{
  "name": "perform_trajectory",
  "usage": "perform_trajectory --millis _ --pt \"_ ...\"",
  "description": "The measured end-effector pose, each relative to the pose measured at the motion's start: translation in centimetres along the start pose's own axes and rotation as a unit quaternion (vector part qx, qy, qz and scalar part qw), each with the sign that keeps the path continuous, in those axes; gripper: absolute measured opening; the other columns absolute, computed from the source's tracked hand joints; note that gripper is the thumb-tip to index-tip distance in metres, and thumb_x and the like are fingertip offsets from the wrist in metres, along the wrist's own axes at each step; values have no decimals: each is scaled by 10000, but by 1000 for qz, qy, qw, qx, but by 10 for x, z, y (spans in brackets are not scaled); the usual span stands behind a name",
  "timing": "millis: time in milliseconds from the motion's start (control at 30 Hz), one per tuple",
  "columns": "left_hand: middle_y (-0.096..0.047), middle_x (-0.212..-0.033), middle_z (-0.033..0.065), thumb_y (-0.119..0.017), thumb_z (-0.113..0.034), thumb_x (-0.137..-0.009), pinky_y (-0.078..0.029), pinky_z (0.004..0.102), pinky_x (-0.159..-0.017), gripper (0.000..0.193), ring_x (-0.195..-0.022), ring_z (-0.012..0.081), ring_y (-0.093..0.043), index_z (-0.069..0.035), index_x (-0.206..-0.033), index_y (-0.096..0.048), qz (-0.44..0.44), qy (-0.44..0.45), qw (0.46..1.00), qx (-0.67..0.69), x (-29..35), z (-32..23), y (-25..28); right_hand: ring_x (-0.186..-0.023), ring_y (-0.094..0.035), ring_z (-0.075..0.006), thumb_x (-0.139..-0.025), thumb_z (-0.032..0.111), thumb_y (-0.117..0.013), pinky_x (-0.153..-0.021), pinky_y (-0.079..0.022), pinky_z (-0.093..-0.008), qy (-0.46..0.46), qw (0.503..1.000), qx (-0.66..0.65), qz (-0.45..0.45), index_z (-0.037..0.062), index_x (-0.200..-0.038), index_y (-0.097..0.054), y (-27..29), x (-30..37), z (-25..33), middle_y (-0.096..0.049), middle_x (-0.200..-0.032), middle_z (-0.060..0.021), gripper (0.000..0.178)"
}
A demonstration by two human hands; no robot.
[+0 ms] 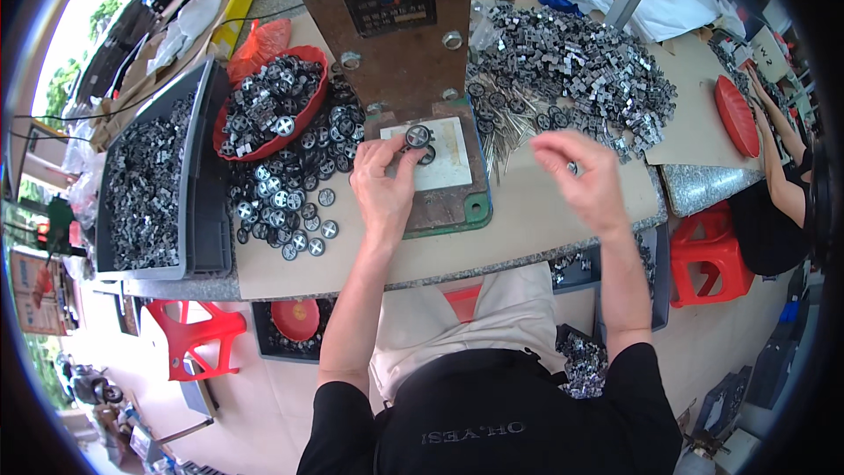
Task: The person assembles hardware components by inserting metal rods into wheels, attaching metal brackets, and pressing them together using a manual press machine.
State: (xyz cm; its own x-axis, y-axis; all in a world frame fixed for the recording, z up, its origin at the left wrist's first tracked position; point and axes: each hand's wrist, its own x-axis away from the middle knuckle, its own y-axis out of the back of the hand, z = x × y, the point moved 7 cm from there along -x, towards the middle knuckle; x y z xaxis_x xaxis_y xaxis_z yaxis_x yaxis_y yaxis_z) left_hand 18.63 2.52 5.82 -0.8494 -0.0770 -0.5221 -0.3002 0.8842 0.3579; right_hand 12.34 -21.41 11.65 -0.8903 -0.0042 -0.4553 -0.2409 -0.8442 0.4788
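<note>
My left hand (385, 183) pinches a small black toy wheel (418, 135) with a silvery hub, over a white plate (450, 158) on the press base. A second dark round piece (427, 157) shows just below that wheel. My right hand (582, 178) hangs in the air right of the press, its fingers curled together. A tiny dark, shiny bit shows at those fingers, too small to name. Thin metal axle rods (503, 123) lie in a bundle between the press and my right hand. Many loose wheels (286, 202) are spread left of my left hand.
A heavy rusty press (396, 62) stands before me. Left are a red bowl (226, 142) of wheels and a grey bin (187, 202) of small metal parts. A large heap of metal clips (580, 70) lies back right. At far right, another person's arms reach near a red dish (737, 116).
</note>
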Motion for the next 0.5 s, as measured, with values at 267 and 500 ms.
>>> perform_trajectory --millis 267,500 --pt "-630 -733 103 -704 -54 -681 -463 341 -692 160 -748 240 -578 5 -826 -671 -20 -12 1000 -9 11 8 2 -689 -538 -88 -896 256 -534 -601 -437 -217 232 950 91 -188 8 -1033 -597 132 -173 162 -612 -842 -32 290" --pt "-631 -749 108 -691 -72 -689 -451 337 -724 161 -774 247 -573 -7 -837 -679 -8 8 1000 7 3 -1 -1 -586 -599 -190 -891 346 -504 -566 -506 -307 75 992 -35 -95 60 -814 -523 99 -288 218 -562 -692 -69 297"
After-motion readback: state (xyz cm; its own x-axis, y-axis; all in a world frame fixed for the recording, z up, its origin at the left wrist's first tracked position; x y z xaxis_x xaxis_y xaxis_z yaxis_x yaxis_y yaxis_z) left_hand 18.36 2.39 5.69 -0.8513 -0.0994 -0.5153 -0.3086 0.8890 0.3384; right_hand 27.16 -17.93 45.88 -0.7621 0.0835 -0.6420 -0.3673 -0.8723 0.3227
